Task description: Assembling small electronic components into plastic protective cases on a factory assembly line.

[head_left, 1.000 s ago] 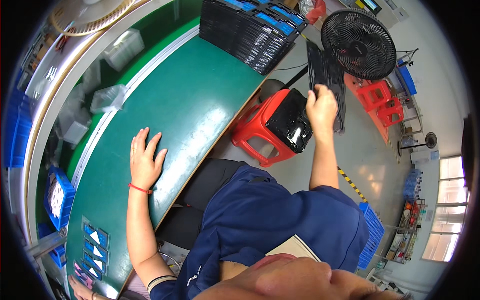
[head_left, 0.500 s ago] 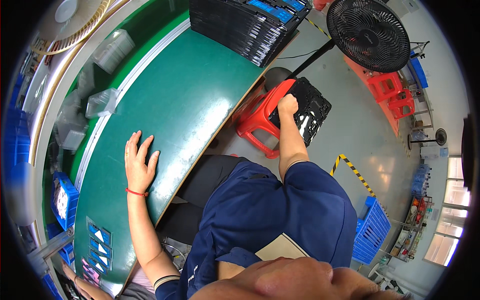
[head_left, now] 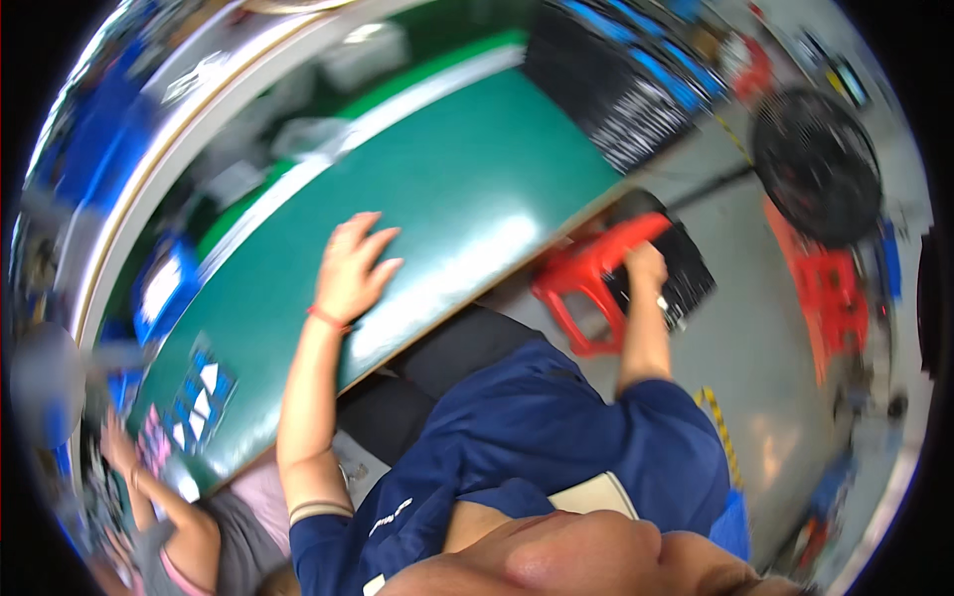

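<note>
Curling at the black tray [head_left: 690, 273] on the red stool [head_left: 591, 254], the right hand [head_left: 646, 265] is blurred, its grip I cannot tell; at its nine o'clock, the left hand [head_left: 350, 272] lies spread on the green counter [head_left: 477, 169].

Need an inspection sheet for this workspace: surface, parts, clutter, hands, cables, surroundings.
Surface: green tabletop, glossy, with bright reflections.
Job's things: black tray on red stool; stacked black trays with blue tops at the table's far end.
Clutter: blue-and-white pieces on the tabletop; blue bin and clear containers along its left side.
Hands: left hand on tabletop, fingers spread; right hand at tray's left edge, grip unclear.
Cables: none clearly seen; picture blurred.
Surroundings: black fan beyond stool; co-worker at lower left.
</note>
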Available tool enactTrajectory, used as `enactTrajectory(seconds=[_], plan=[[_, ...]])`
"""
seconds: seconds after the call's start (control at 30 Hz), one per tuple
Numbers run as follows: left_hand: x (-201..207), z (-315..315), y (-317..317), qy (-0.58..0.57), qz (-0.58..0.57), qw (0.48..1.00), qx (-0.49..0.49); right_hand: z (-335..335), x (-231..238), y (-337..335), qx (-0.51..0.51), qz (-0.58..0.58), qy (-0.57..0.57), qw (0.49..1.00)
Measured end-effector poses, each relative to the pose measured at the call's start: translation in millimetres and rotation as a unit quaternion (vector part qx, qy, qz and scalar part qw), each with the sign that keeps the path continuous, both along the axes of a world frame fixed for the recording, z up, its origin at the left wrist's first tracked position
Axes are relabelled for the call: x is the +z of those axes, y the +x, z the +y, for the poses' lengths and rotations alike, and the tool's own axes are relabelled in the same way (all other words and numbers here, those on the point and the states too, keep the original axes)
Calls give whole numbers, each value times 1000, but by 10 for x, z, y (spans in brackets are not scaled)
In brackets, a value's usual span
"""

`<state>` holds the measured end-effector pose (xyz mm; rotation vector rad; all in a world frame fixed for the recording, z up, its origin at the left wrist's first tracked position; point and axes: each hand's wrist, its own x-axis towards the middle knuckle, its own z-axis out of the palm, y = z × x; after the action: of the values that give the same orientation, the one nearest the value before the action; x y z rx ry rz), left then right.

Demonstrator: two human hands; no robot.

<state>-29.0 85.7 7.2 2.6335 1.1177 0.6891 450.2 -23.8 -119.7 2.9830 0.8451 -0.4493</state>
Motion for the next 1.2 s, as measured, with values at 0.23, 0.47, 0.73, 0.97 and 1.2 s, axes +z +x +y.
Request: enactTrajectory(seconds=[0.23,0.47,0.73,0.97,1.2], plan=[[-108,196,144,-112,-142,982,61,377,1493,-796,345,522,95,774],[-253,309,96,-293,-388,870,80,1992,1583,-2519,592,250,390,659],[-196,206,-112,-354,-441,821,77,2753,1098,-3480,590,73,426,681],[-186,238,-134,-349,-391,847,94,2752,1055,-3465,581,83,458,667],[-133,221,-100,-344,-389,849,98,2753,1131,-3427,554,122,527,633]])
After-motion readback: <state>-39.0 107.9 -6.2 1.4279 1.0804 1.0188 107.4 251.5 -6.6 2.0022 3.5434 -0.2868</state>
